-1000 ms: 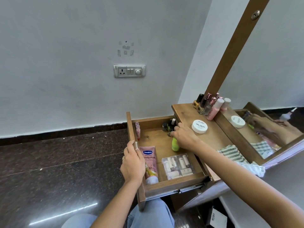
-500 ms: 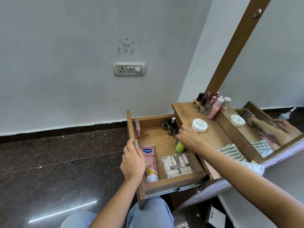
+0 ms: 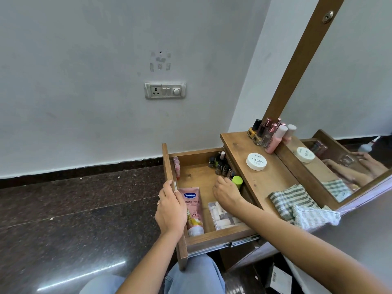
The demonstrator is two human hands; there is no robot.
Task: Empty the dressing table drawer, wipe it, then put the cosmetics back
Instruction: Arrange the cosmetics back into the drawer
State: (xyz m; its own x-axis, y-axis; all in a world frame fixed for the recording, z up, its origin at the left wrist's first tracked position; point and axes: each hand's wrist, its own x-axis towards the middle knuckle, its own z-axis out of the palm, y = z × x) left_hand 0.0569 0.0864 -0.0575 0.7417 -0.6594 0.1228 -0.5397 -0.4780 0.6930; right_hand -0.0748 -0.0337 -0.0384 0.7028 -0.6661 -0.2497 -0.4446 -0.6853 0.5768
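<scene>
Wooden drawer point(image 3: 197, 172) pulled out wide from the dressing table point(image 3: 265, 183), with cosmetics inside. Left hand point(image 3: 170, 211) curled over the top edge of the drawer's front board, holding it tight. Right hand point(image 3: 227, 193) down inside the drawer, fingers bent, right beside a green bottle point(image 3: 237, 181) standing at the table side; hard to tell if gripping it or just touching. Pink Vaseline tube point(image 3: 192, 209) lying flat next to the left hand. Clear box point(image 3: 222, 217) of little tubes under the right wrist. Bunch of small dark bottles point(image 3: 221, 164) in the far corner. Pink sticks point(image 3: 176, 167) along the front board. Up on the table: 1 round white jar point(image 3: 256, 161), a row of nail polish bottles point(image 3: 263, 132) by the mirror point(image 3: 339, 102), and a striped cloth point(image 3: 297, 204) hanging over the edge.
</scene>
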